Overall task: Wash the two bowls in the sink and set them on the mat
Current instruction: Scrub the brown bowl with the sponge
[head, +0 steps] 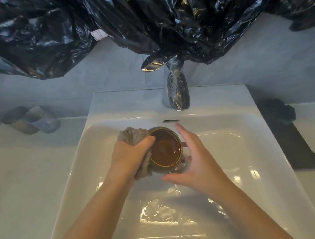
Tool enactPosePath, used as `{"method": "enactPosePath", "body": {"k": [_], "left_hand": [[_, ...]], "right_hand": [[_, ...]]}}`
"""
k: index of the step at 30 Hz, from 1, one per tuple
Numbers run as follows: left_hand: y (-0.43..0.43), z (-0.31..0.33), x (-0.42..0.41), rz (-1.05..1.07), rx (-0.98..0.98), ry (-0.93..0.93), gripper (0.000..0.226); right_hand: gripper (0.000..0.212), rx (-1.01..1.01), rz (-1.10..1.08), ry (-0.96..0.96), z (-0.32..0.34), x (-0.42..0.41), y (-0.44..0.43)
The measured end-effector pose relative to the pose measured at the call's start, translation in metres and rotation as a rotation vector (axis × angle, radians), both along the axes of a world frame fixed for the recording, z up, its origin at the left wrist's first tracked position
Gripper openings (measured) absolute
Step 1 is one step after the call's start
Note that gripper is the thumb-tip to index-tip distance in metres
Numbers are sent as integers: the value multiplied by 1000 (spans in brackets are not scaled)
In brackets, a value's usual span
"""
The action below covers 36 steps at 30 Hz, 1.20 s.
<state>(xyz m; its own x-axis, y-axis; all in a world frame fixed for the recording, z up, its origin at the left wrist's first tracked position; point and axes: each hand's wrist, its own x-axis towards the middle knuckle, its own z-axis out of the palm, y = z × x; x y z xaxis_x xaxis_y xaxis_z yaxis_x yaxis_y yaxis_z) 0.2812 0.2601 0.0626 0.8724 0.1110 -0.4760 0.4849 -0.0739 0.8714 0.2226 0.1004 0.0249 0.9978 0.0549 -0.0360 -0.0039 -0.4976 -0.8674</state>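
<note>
A round bowl (166,148), glossy brown inside with a thin golden rim and a darker outer wall, sits upright in the far middle of the white sink (115,103). The left hand (131,154) has its grip clamped on a grey cloth (132,135) against the bowl's left rim. The right hand (196,159) is just right of the bowl, grip apart and fingers straight; the dark mat (292,144) lies on the bench at right.

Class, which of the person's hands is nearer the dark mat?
Right. The right hand is left of the mat, beside the bowl; the left hand, gripping a cloth, is farther left.
</note>
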Motion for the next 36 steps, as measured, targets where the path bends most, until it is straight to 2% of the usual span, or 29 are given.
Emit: {"method": "enactPosePath", "body": {"k": [3,5,10,13,18,22,24,27,29,32,35,36], "left_hand": [[-11,-9,-11,46,-3,-39,14],[-13,-11,-16,37,7,-37,15],[-8,1,-11,-171,-1,45,31],[-1,9,-4,-352,24,123,44],[3,11,-1,-424,103,126,23],[-1,6,-1,-451,70,86,30],[2,6,-2,-433,-47,78,36],[7,10,-3,-262,-228,69,46],[9,10,-5,-191,-205,38,46],[12,7,-9,-155,-150,-41,35],[11,3,-16,-248,-31,-297,14],[10,2,-17,-282,27,-390,21]], "right_hand": [[123,-134,-50,24,4,2,7],[121,-203,-61,35,5,0,9],[115,-315,18,-40,5,0,0],[114,-358,144,-60,8,1,-7],[120,-343,239,-56,3,-2,-7],[121,-331,201,-4,-1,-2,-4],[112,-162,150,46,-2,-2,-7],[100,365,31,191,-7,1,-13],[105,655,10,309,-10,6,-18],[119,951,87,425,-15,10,-21],[103,1181,108,473,-21,10,-18],[100,1238,116,482,-23,10,-17]]}}
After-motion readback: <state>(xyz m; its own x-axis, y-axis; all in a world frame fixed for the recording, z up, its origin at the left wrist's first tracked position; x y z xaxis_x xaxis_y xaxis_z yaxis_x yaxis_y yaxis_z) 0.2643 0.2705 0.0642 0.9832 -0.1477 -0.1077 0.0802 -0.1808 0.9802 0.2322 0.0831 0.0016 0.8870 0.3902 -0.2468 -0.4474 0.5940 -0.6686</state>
